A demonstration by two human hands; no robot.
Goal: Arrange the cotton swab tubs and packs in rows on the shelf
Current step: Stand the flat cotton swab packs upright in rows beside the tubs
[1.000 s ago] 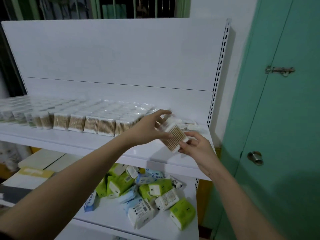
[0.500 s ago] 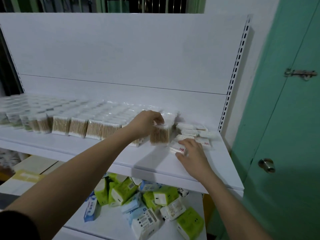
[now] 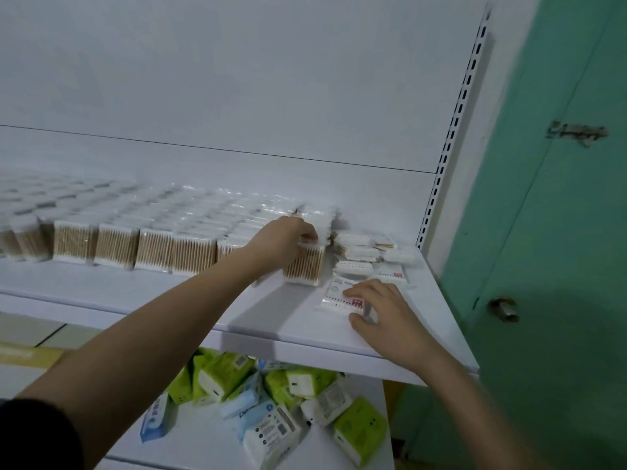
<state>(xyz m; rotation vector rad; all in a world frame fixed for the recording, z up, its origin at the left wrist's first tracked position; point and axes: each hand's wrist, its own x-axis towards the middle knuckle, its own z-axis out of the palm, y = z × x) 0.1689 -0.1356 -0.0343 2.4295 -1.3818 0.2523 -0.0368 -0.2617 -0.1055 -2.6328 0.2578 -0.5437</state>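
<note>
A white shelf (image 3: 142, 293) carries rows of clear packs of wooden cotton swabs (image 3: 156, 247), upright, running from the left to the middle. My left hand (image 3: 285, 240) grips the top of the swab pack (image 3: 305, 268) standing at the right end of the front row. To its right lie several flat white swab packs (image 3: 366, 254) in a loose pile. My right hand (image 3: 381, 308) rests on the nearest flat pack with a red label (image 3: 339, 298), fingers curled over its right end and thumb on the shelf edge.
The lower shelf (image 3: 190, 446) holds a jumble of green, blue and white tissue packs (image 3: 271, 395). A slotted upright (image 3: 451, 130) ends the shelf on the right. Beyond it is a green door (image 3: 559, 232) with a knob (image 3: 504, 308).
The swab pack went from between both hands down onto the shelf at the row's right end. My right hand let go of it and dropped onto the flat red-labelled pack.
</note>
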